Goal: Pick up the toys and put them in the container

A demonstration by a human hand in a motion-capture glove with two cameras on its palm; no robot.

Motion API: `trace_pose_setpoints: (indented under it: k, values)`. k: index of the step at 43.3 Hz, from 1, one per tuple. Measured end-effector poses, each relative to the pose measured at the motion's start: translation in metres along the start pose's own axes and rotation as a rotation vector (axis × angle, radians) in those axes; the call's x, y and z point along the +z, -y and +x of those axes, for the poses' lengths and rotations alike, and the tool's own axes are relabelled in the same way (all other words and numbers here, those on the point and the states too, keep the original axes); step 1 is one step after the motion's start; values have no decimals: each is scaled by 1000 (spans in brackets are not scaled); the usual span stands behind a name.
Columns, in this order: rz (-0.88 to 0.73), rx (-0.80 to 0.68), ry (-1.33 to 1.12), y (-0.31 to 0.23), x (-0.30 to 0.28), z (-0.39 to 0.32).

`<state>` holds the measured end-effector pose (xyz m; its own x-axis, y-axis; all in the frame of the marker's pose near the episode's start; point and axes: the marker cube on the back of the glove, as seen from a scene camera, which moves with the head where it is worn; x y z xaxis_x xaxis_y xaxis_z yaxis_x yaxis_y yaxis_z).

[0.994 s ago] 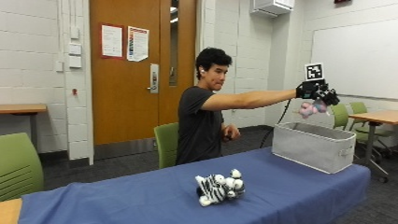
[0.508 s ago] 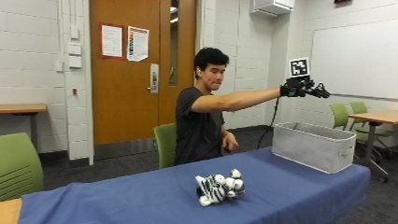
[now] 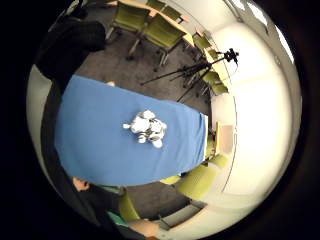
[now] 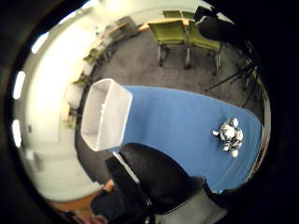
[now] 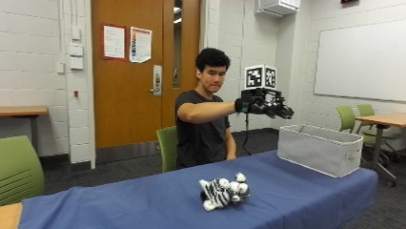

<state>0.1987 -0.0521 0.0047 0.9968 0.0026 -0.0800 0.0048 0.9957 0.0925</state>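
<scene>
- Outside view: gloved right hand (image 5: 265, 104) is up at chest height, arm stretched toward the container (image 5: 319, 149), w/ fingers spread and relaxed, holding nothing. It hangs short of the container's near end, well above the table (image 5: 126, 205).
- Bare hand: mostly hidden behind the table edge, can't tell what it's doing.
- Thumb-side palm view: container (image 4: 103, 113) lies below the palm, open side up, at one end of the blue cloth. Inside looks pale; can't tell what's in it.
- Zebra toy (image 5: 223, 192): lies on the blue cloth near the middle of the table, well apart from the container and from the hand. Also seen in the little-finger palm view (image 3: 146, 128) and the thumb-side view (image 4: 228, 135), alone on the cloth, nothing touching it.
- Handling, my guess: plush, so soft and light, squashes under a grip, not fragile, not slippery. Legs and head stick out as small knobs w/ white tips; those may flop.
- Where to grab: round the striped body in the middle, fingers over the top and thumb under one side. A leg pinch would prob. work too but the toy would dangle.
- Step in hand, as I judge it: reach back across for the zebra, then carry it to the container and drop it in.
</scene>
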Motion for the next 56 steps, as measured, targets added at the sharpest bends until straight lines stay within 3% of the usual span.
trace_pose_setpoints:
  k: [12,30,45,56]
  values:
    - [-76,125,15,-12,88,98]
    - [-224,175,77,-23,215,143]
    - [-315,167,133,-47,250,154]
    - [-337,146,35,-71,256,154]
